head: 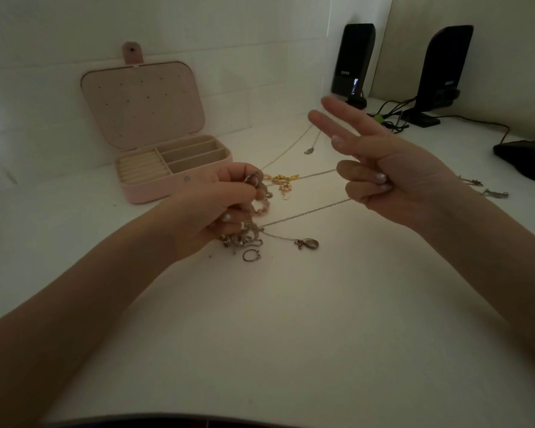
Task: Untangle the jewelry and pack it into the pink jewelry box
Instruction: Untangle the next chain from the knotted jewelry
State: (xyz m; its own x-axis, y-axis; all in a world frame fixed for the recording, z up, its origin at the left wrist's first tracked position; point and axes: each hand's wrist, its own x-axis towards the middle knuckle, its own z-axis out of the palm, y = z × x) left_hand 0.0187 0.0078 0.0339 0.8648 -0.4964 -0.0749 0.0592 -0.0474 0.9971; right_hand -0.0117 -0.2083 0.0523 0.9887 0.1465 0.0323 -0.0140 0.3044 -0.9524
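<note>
The pink jewelry box (142, 193) stands open at the back left, its lid upright and its beige compartments bare. My left hand (223, 205) grips a tangled clump of jewelry (244, 239) just right of the box. A thin chain (306, 213) runs taut from the clump to my right hand (393, 174), which pinches it with curled fingers while two fingers stick out straight. A clasp pendant (308, 244) and a ring (251, 255) lie on the table below the clump. Gold and pink pieces (280, 180) lie between my hands.
A second thin necklace (294, 149) lies behind my hands on the white table (291, 319). Two black speakers (352, 60) (442, 69) with cables stand at the back right. A dark mouse (528, 159) and small metal pieces (491, 193) lie at the right edge.
</note>
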